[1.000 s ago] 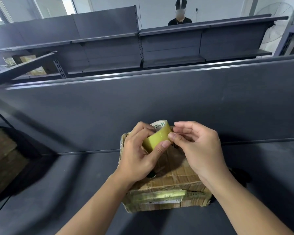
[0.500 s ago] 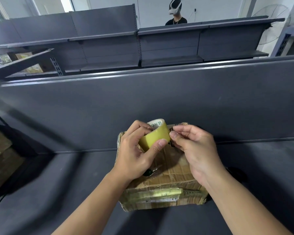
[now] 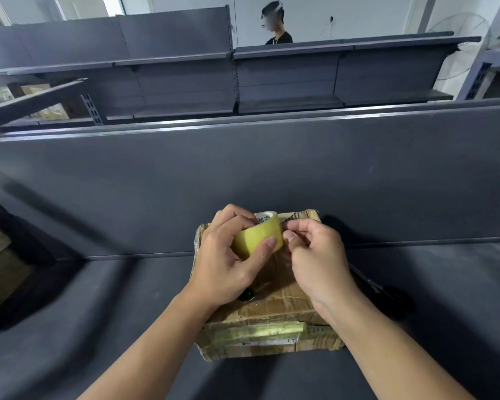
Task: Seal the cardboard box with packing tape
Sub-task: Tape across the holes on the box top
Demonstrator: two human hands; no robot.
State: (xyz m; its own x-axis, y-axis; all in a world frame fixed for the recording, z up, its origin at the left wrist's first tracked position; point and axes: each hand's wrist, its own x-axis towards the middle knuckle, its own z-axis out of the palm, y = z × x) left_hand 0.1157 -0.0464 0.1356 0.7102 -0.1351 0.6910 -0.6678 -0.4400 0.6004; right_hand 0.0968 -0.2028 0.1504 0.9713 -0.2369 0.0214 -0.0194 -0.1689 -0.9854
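A worn cardboard box (image 3: 272, 333) with old yellowish tape strips on its front lies on the dark grey shelf, close to me. Above its top my left hand (image 3: 225, 264) grips a roll of yellow packing tape (image 3: 257, 238), thumb across the roll's face and fingers over its back. My right hand (image 3: 315, 255) sits against the roll's right edge, thumb and fingertips pinching at the tape's surface there. Whether a tape end is lifted is too small to tell. A small dark object (image 3: 246, 295) lies on the box under my left hand.
A tall grey back panel (image 3: 243, 174) rises right behind the box. The shelf surface (image 3: 84, 327) spreads left and right. A dark object (image 3: 387, 295) lies to the box's right. Further shelving (image 3: 286, 79) and a person (image 3: 274, 24) stand beyond. Brown boxes (image 3: 0, 267) sit low left.
Both hands with the tape roll stayed above the box. My right fingertips closed tighter on the roll's right edge. The view shifted slightly.
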